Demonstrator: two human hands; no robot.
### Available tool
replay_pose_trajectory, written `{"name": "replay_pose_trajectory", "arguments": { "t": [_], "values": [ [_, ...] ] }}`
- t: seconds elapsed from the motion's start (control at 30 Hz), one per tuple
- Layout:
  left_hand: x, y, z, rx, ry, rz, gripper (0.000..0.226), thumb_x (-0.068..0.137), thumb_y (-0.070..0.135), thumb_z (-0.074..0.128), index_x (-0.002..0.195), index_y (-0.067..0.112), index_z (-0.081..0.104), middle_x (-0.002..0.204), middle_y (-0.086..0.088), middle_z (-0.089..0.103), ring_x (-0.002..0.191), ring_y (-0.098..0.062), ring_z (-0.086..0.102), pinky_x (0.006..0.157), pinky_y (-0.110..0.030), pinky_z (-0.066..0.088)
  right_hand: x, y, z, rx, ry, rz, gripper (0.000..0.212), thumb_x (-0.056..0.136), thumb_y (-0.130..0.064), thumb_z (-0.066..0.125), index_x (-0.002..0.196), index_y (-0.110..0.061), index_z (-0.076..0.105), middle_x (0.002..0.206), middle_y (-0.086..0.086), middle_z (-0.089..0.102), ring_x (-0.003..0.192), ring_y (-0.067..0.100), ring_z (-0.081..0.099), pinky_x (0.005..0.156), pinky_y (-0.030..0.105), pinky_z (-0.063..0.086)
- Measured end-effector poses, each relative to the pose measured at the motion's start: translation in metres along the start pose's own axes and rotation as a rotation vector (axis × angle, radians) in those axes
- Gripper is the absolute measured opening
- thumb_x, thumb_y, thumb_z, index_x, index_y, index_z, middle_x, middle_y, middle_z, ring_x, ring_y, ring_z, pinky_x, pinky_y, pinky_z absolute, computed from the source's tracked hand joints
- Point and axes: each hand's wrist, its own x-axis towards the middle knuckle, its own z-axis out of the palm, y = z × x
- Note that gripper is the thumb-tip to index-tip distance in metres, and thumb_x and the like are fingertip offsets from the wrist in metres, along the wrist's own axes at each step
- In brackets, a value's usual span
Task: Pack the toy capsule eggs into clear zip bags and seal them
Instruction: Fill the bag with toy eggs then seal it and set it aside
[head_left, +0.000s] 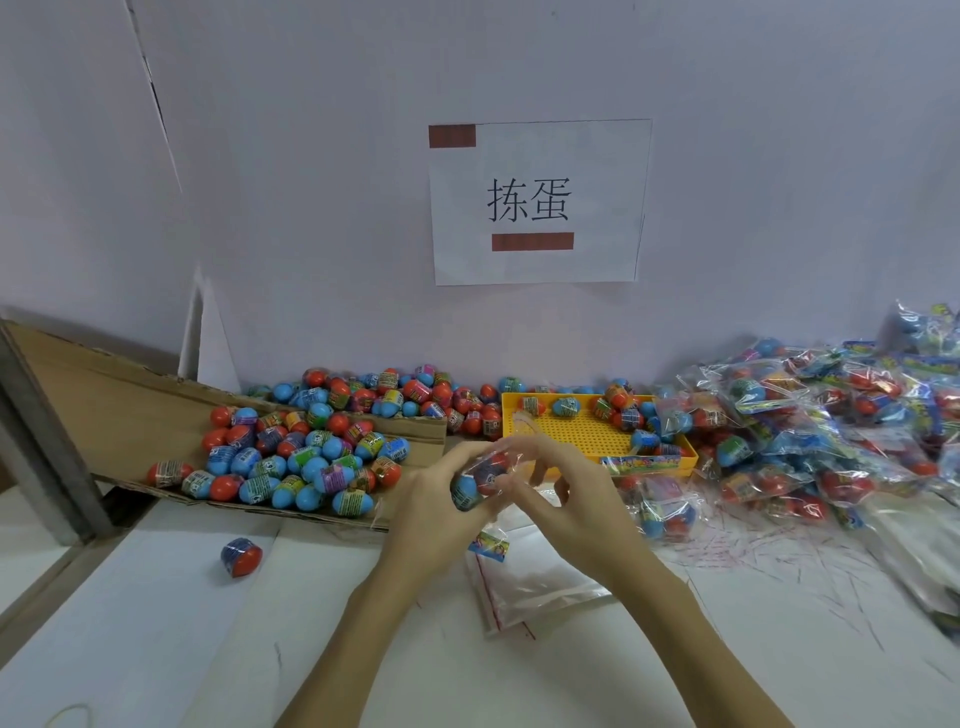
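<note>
Over the middle of the white table both my hands hold a clear zip bag (480, 480) with red and blue capsule eggs inside. My left hand (431, 506) cups the bag from the left and below. My right hand (558, 486) pinches the bag's top edge with curled fingers. A big heap of loose capsule eggs (296, 457) lies on a flattened cardboard sheet (104, 415) at the left. A stack of empty clear zip bags (524, 582) lies under my hands, with a small printed card (489, 545) on it.
One stray egg (240, 557) sits on the table at the left. A yellow perforated tray (576, 434) with a few eggs stands behind my hands. Several filled, sealed bags (810, 431) are piled at the right. A paper sign (537, 202) hangs on the wall.
</note>
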Motion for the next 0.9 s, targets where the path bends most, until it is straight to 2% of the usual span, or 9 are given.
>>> {"name": "replay_pose_trajectory", "arguments": {
  "t": [0.17, 0.3, 0.43, 0.6, 0.7, 0.8, 0.9],
  "values": [
    [-0.0002, 0.0010, 0.0022, -0.034, -0.034, 0.009, 0.053, 0.078, 0.031, 0.089, 0.126, 0.035, 0.066, 0.107, 0.014, 0.074, 0.099, -0.004, 0.070, 0.083, -0.030, 0.062, -0.0010, 0.0023, -0.0049, -0.100, -0.041, -0.060, 0.020, 0.100, -0.028, 0.061, 0.107, -0.046, 0.059, 0.103, -0.025, 0.060, 0.090, 0.007, 0.053, 0.072, 0.012, 0.042],
    [0.0002, -0.0015, 0.0019, -0.038, -0.039, 0.031, 0.057, 0.075, 0.035, 0.091, 0.127, 0.032, 0.068, 0.104, 0.014, 0.076, 0.096, -0.006, 0.072, 0.081, -0.032, 0.063, -0.0006, 0.0065, -0.0048, -0.127, -0.099, -0.032, 0.007, 0.099, -0.033, 0.061, 0.104, -0.039, 0.061, 0.101, -0.024, 0.062, 0.090, 0.009, 0.053, 0.071, 0.012, 0.040],
    [-0.0020, 0.0024, 0.0030, -0.032, -0.036, 0.081, 0.058, 0.070, 0.044, 0.090, 0.122, 0.047, 0.063, 0.098, 0.020, 0.075, 0.094, -0.001, 0.072, 0.078, -0.024, 0.061, -0.0002, 0.0091, -0.0071, -0.134, -0.096, -0.033, 0.007, 0.101, -0.029, 0.059, 0.100, -0.034, 0.064, 0.093, -0.026, 0.061, 0.088, 0.006, 0.052, 0.070, 0.013, 0.040],
    [-0.0004, -0.0008, 0.0017, -0.012, -0.054, 0.125, 0.057, 0.074, 0.035, 0.091, 0.125, 0.037, 0.067, 0.102, 0.018, 0.075, 0.096, -0.005, 0.073, 0.078, -0.027, 0.062, -0.0003, 0.0044, -0.0088, -0.105, -0.159, -0.048, 0.008, 0.100, -0.037, 0.060, 0.104, -0.035, 0.066, 0.093, -0.025, 0.063, 0.091, 0.001, 0.052, 0.070, 0.014, 0.038],
    [-0.0021, -0.0009, 0.0026, 0.065, -0.045, 0.160, 0.064, 0.071, 0.046, 0.090, 0.129, 0.030, 0.067, 0.101, 0.017, 0.075, 0.093, -0.001, 0.071, 0.075, -0.023, 0.061, -0.0008, 0.0068, -0.0106, -0.131, -0.187, -0.008, 0.005, 0.101, -0.036, 0.059, 0.099, -0.033, 0.061, 0.093, -0.020, 0.063, 0.090, -0.001, 0.050, 0.069, 0.016, 0.035],
    [-0.0035, 0.0020, -0.0004, 0.106, -0.042, 0.235, 0.062, 0.072, 0.056, 0.083, 0.127, 0.031, 0.068, 0.092, 0.031, 0.067, 0.085, 0.004, 0.069, 0.067, -0.012, 0.055, -0.0031, 0.0078, -0.0072, -0.160, -0.174, -0.011, 0.009, 0.102, -0.037, 0.056, 0.094, -0.035, 0.055, 0.092, -0.020, 0.060, 0.089, -0.002, 0.048, 0.068, 0.016, 0.032],
    [-0.0035, 0.0030, -0.0063, 0.172, -0.013, 0.310, 0.067, 0.078, 0.074, 0.069, 0.126, 0.027, 0.069, 0.090, 0.029, 0.067, 0.080, 0.004, 0.068, 0.065, -0.012, 0.054, -0.0015, 0.0077, -0.0051, -0.107, -0.151, -0.019, 0.007, 0.101, -0.037, 0.059, 0.096, -0.033, 0.063, 0.091, -0.021, 0.063, 0.087, 0.003, 0.052, 0.068, 0.016, 0.036]
  ]
}}
